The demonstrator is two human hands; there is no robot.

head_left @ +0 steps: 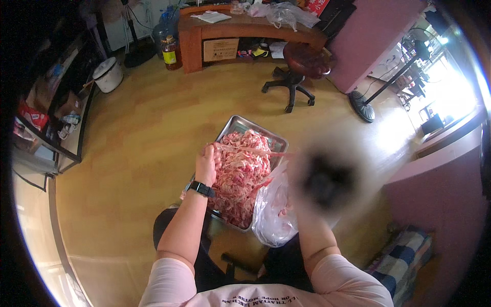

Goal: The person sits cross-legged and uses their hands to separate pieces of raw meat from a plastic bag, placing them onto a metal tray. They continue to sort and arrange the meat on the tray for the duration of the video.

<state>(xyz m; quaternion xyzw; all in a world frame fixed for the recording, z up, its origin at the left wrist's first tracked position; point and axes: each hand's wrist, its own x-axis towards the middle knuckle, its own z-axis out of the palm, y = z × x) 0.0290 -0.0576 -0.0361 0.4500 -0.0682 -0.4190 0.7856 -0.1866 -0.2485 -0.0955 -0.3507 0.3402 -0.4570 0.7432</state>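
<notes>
A rectangular metal tray in front of me is heaped with strips of raw meat, pink with pale fat. My left hand, below which a black watch circles the wrist, grips one end of a long meat strip over the tray's left side. That strip runs taut to the right across the heap, towards my right hand. A dark, blurred spot covers my right hand, so its fingers are hidden; only the forearm shows. Against the tray's right edge rests a clear plastic bag with some pieces of meat inside.
Beyond the tray are a wheeled stool and a wooden desk. An oil bottle and a white bucket stand back left, near a shelf rack. A stand with a round base is at right, a checked cloth bundle lower right.
</notes>
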